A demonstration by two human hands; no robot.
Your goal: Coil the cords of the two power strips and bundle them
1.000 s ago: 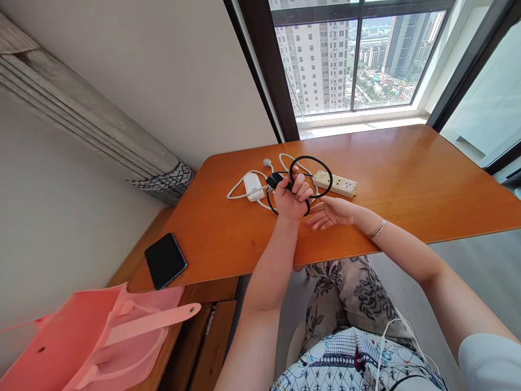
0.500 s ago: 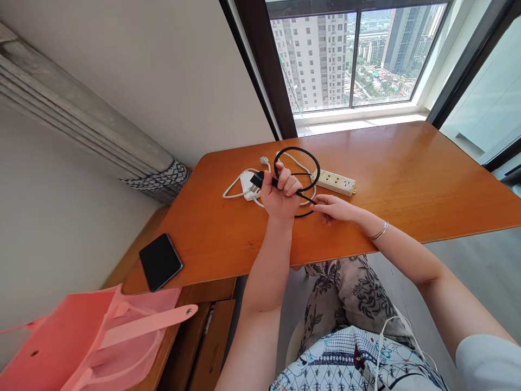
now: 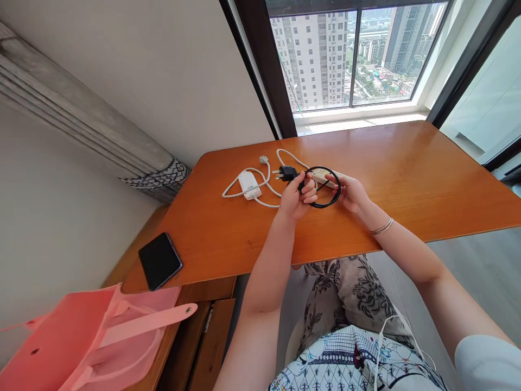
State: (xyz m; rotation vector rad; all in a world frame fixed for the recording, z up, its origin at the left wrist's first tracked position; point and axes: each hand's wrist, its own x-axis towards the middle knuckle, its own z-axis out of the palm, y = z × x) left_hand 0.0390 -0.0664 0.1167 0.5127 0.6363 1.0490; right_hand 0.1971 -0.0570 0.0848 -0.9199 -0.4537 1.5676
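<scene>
A black power cable [image 3: 330, 202] is coiled into a small loop over the orange wooden table [image 3: 411, 179]. My left hand [image 3: 299, 198] is closed round the left side of the loop, and the black plug [image 3: 286, 173] sticks out to its left. My right hand [image 3: 352, 193] grips the right side of the same loop. A cream power strip [image 3: 318, 176] lies just behind the loop, mostly hidden by my hands.
A white adapter [image 3: 249, 184] with a looping white cord [image 3: 268, 184] lies left of the plug. A black phone [image 3: 159, 260] rests at the table's near left corner, beside a pink bag [image 3: 85, 336]. A window sill runs behind the table.
The wide black loop held up in my left hand has been drawn into a smaller coil. My right hand left the tabletop and took hold of the coil; both hands moved right.
</scene>
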